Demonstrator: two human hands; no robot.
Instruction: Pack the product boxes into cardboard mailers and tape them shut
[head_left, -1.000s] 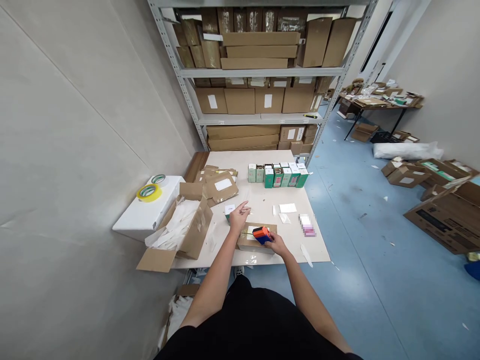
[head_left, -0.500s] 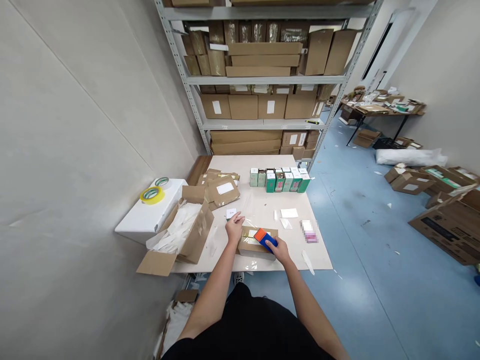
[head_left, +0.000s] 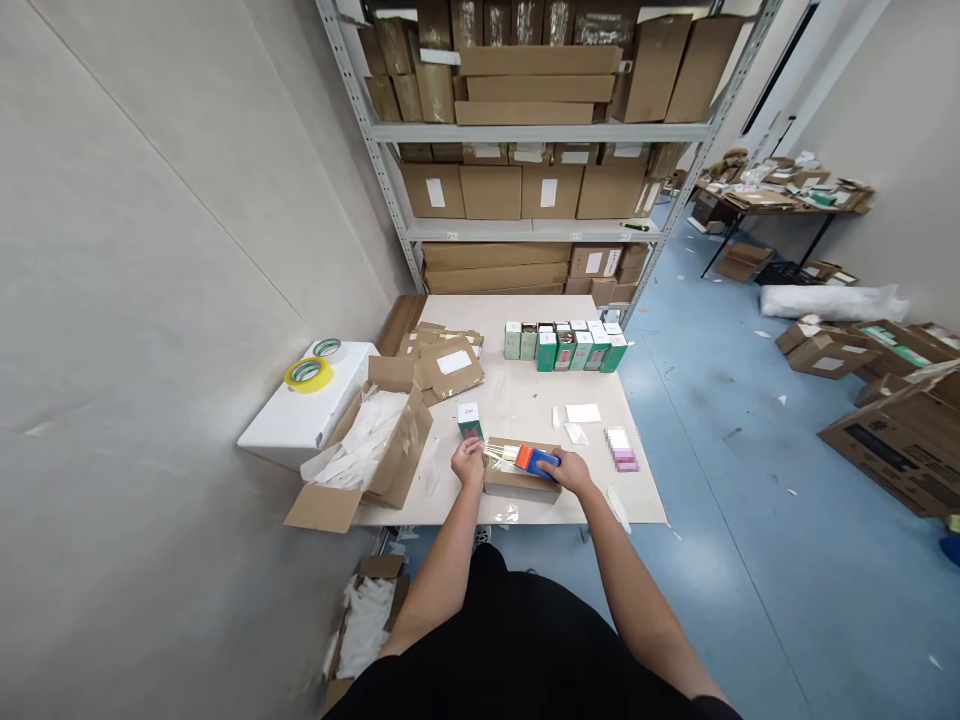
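A small cardboard box (head_left: 521, 492) lies near the front edge of the table, with shiny packing tape (head_left: 496, 453) across its top. My right hand (head_left: 571, 470) is closed round a blue and orange tape dispenser (head_left: 536, 461), held low over the box top. At the box's left end, my left hand (head_left: 468, 462) has its fingers pinched at the end of the tape. Just behind that hand stands a small green carton with a white top (head_left: 469, 420).
Several green and white cartons (head_left: 574, 348) stand in rows at the back right. Flattened cardboard (head_left: 450, 368) and an open box of white packing material (head_left: 397, 450) are on the left. Tape rolls (head_left: 308, 375) lie on a white surface. Shelving (head_left: 536, 230) rises behind.
My right hand has lowered and levelled the tape dispenser over the box. My left hand has come to the box's left end. The view has shifted a little, showing more of the small green carton.
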